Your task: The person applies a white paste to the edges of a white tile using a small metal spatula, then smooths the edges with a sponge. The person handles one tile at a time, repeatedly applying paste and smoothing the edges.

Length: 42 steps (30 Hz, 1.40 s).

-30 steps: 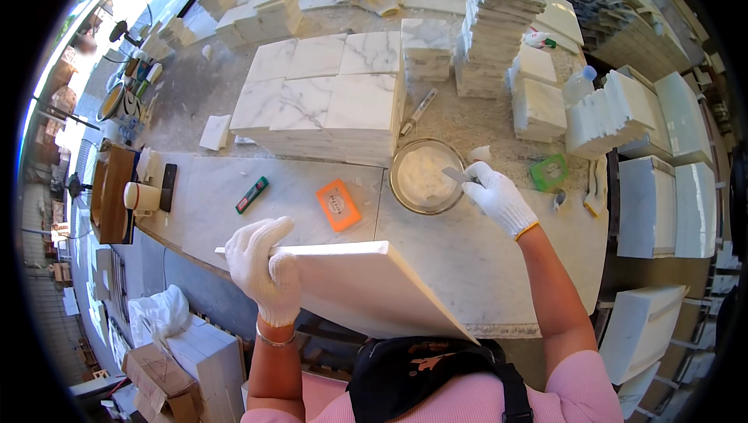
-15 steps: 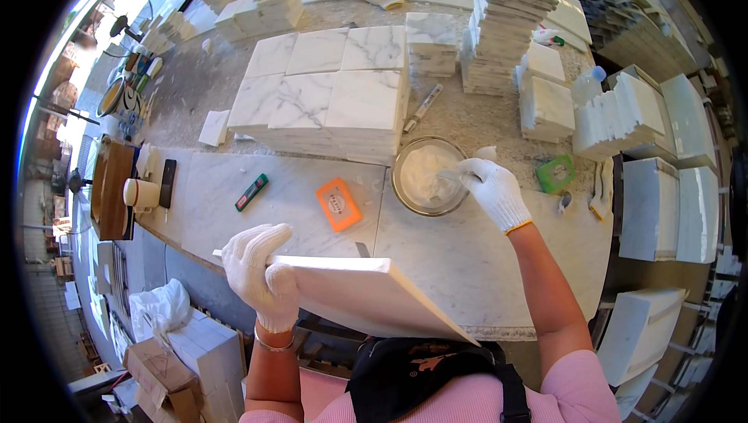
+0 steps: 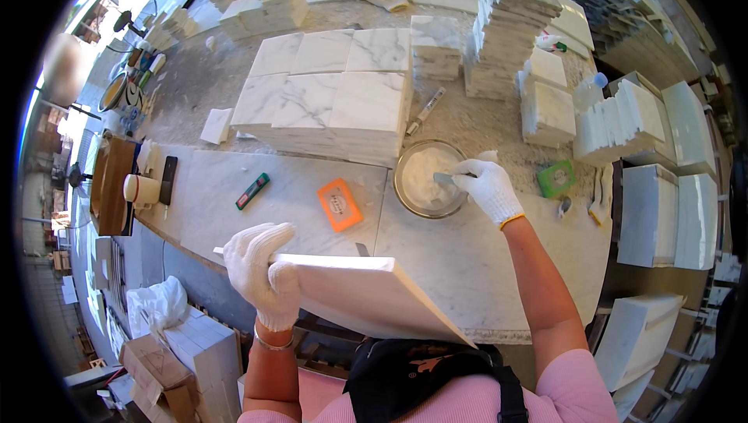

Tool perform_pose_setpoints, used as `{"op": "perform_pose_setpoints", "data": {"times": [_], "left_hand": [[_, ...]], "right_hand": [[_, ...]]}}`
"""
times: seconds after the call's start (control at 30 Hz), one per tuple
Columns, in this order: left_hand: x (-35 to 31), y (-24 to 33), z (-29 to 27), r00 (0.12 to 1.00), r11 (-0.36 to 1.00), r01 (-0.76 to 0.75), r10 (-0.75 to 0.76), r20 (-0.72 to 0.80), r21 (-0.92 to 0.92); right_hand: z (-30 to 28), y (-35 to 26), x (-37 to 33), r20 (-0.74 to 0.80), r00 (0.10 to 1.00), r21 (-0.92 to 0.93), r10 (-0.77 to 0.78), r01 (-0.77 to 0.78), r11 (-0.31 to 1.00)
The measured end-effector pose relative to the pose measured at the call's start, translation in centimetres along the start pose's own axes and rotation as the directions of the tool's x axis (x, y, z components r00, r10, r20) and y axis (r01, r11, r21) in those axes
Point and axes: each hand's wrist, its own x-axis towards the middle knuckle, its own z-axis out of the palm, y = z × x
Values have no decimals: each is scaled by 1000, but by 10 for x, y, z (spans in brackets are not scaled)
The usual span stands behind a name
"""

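My left hand (image 3: 266,279), in a white knit glove, grips the far left edge of a white marble tile (image 3: 366,294). The tile is tilted, its lower part close to my body. My right hand (image 3: 491,191), gloved too, pinches a small putty knife (image 3: 443,178). The blade points left into a round metal bowl (image 3: 430,213), over the white paste (image 3: 421,167) inside; whether its tip touches the paste I cannot tell. Left of the bowl, an orange box (image 3: 340,205) and a green-and-black box cutter (image 3: 252,191) lie on the marble tabletop (image 3: 206,181).
Behind the bowl stands a block of stacked marble tiles (image 3: 319,100), with a marker (image 3: 425,111) alongside. A tall tile stack (image 3: 510,33) rises farther back. To the right sit a green sponge-like block (image 3: 555,179) and more tiles (image 3: 548,111). Cardboard boxes (image 3: 160,372) stand at the lower left.
My right hand has shifted slightly left and down at the bowl, and the putty knife's blade now shows more clearly. The left hand and the tile are nearly still.
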Motion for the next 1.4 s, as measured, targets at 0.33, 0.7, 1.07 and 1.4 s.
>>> {"op": "perform_pose_setpoints", "data": {"times": [0.33,0.7,1.07,1.4], "left_hand": [[0,-9,3,994,997,-70,66,-86,-41],[4,-3,-3,995,997,-55,51,-81,-51],[8,0,-3,992,994,-62,52,-112,-89],[6,0,-4,993,996,-51,43,-107,-79]], "right_hand": [[-33,-60,-38,87,994,372,64,-92,924],[-88,-175,-123,26,997,451,-79,58,890],[-92,-212,-150,37,991,343,-127,107,933],[-88,-216,-155,21,987,254,-159,148,956]]}}
